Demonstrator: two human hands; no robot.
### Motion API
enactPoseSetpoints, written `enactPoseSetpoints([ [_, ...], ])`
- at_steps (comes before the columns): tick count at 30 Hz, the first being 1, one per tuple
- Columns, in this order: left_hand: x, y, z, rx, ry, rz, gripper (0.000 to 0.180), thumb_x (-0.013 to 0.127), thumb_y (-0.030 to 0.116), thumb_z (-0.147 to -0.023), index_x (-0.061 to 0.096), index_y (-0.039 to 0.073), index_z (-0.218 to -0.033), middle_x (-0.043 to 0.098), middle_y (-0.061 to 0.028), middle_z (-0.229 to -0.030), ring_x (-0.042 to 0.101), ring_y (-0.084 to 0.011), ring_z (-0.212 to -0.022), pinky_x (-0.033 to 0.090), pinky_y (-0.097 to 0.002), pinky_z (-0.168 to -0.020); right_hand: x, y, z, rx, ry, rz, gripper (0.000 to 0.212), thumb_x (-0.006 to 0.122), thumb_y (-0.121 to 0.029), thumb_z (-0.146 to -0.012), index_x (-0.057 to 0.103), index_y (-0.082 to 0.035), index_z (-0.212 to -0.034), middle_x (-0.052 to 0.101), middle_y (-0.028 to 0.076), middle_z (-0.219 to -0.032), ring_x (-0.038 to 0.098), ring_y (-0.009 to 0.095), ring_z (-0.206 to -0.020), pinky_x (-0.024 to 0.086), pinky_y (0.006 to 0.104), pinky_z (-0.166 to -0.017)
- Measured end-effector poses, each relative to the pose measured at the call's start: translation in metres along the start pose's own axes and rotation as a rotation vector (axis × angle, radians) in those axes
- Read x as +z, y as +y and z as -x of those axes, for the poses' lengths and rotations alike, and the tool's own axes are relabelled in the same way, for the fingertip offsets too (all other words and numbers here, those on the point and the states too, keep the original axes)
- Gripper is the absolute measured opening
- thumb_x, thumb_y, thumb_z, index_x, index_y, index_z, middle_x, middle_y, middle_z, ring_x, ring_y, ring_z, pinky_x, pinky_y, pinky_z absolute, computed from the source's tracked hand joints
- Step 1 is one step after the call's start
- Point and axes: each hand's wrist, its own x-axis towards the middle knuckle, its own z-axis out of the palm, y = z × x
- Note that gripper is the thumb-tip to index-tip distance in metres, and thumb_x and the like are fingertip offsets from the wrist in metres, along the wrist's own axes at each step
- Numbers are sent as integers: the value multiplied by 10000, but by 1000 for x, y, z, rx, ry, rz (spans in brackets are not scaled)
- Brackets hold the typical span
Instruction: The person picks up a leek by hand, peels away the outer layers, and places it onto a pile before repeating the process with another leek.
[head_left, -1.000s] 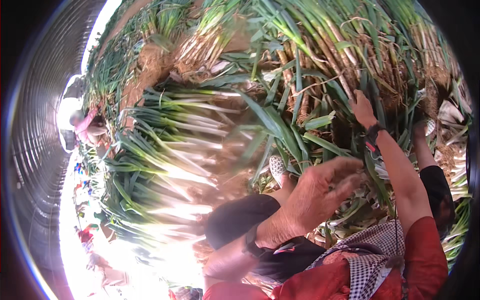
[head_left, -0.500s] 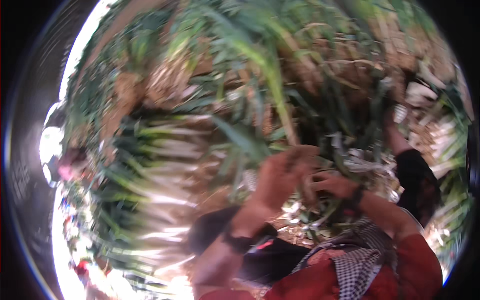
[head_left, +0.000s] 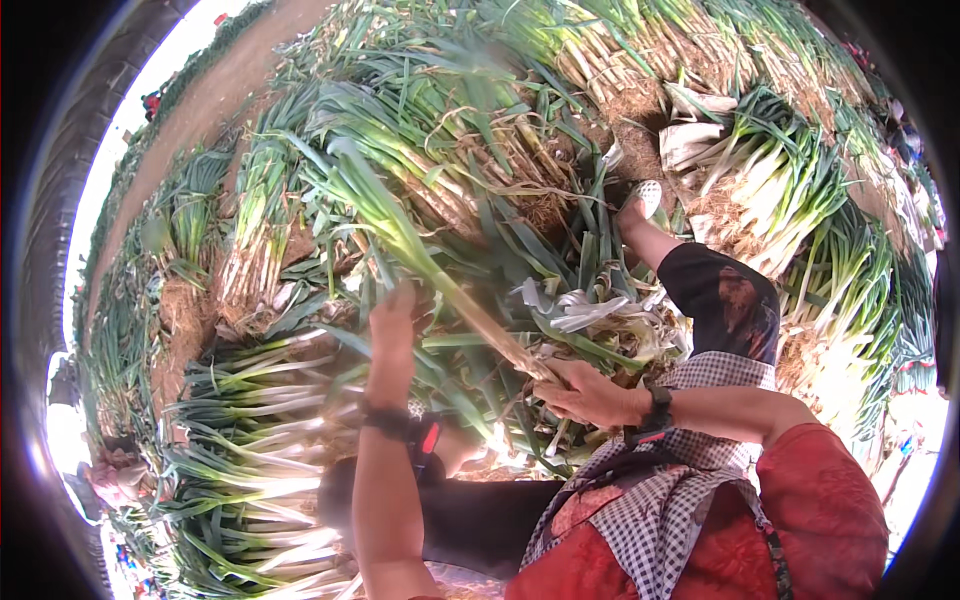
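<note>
My right hand (head_left: pixel 590 395) is closed around the root end of a long green onion (head_left: pixel 490 325), whose stalk slants up and to the left into broad green leaves. Left of that stalk, my left hand (head_left: pixel 393 318) is raised near some hanging leaves. Its fingers are blurred and partly lost among the greens, so their grip is unclear. Pale peeled skins and leaf scraps (head_left: pixel 600 315) lie in a heap just beyond my right hand. At the left, cleaned green onions (head_left: pixel 290 430) lie in a row, white ends toward me.
Unpeeled bundles of green onions (head_left: pixel 430 185) with soil on their roots spread across the far side. More white-stemmed ones (head_left: pixel 800 180) are stacked at the right. My bent legs in dark trousers (head_left: pixel 720 300) frame the scrap heap. A bare dirt strip (head_left: pixel 190 110) runs along the upper left.
My hands were close together in front of me; now they are apart. The left has moved left, and the right holds the stalk's root end. The view has shifted and sharpened.
</note>
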Motion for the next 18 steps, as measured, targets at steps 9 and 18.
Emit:
enactPoseSetpoints([
  [9,-9,63,13,337,186,233,533,685,386,-867,531,37,-1238,630,-93,-1052,598,-220,-988,514,-403,-841,0,35,-2,-614,193,740,249,592,-167,-923,488,5,-1071,562,162,-781,559,290,-680,441,382,-618],
  [18,11,57,30,385,34,386,348,617,205,-929,539,-11,-1190,623,-95,-1040,608,-220,-942,501,-376,-859,19,-65,-106,-495,207,38,215,577,-203,-943,542,8,-968,559,68,-781,532,99,-725,448,295,-639],
])
